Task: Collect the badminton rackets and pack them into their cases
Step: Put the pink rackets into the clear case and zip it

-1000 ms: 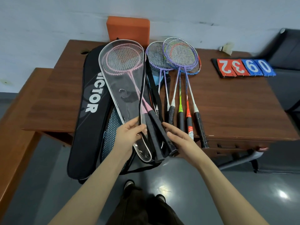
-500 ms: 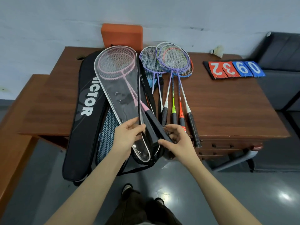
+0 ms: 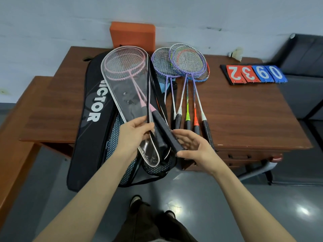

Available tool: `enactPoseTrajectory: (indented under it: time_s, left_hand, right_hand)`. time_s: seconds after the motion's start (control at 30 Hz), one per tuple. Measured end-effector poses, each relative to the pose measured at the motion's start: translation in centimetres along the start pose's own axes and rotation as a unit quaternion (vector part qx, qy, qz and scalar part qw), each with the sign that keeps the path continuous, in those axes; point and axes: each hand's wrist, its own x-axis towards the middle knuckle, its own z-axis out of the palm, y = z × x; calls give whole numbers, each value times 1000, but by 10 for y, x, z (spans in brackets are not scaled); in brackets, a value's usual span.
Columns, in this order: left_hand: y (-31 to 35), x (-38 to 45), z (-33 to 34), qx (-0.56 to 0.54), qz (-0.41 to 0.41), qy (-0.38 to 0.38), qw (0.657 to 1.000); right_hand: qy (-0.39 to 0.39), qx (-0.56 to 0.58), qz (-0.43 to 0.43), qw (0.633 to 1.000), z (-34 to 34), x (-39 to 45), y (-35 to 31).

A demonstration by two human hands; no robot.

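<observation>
Left hand [image 3: 133,135] pinches clear case [image 3: 125,95] at desk [image 3: 244,116] front edge — pink rackets [image 3: 125,66] inside. Right hand [image 3: 194,145], fingers loosely curled, cradles protruding black grips [image 3: 166,135]. Loose rackets [image 3: 185,62] mid-desk.

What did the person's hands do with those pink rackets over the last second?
The right hand, open beside the handles a second ago, closed in and now grips the black handles of the pink rackets near their ends. The left hand kept pinching the edge of the clear case around them. The loose rackets, black bag and score cards lie as before.
</observation>
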Motion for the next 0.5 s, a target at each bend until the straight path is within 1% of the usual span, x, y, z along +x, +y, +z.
enactPoseTrajectory:
  time_s: [0.13, 0.23, 0.3, 0.4, 0.5]
  left_hand:
    - [2, -2, 1, -16, 2, 6, 1000]
    - [4, -4, 0, -30, 2, 6, 1000]
    - [7, -4, 0, -18, 9, 11, 1000]
    - [9, -4, 2, 23, 21, 33, 999]
    - [-1, -8, 4, 130, 54, 45, 989]
  right_hand:
    - [14, 38, -2, 999, 4, 3, 5]
    - [21, 78, 16, 997, 10, 3, 12]
    - [19, 115, 29, 993, 16, 4, 15]
    - [-13, 170, 49, 984, 25, 8, 17]
    - [-49, 161, 65, 984, 31, 12, 17]
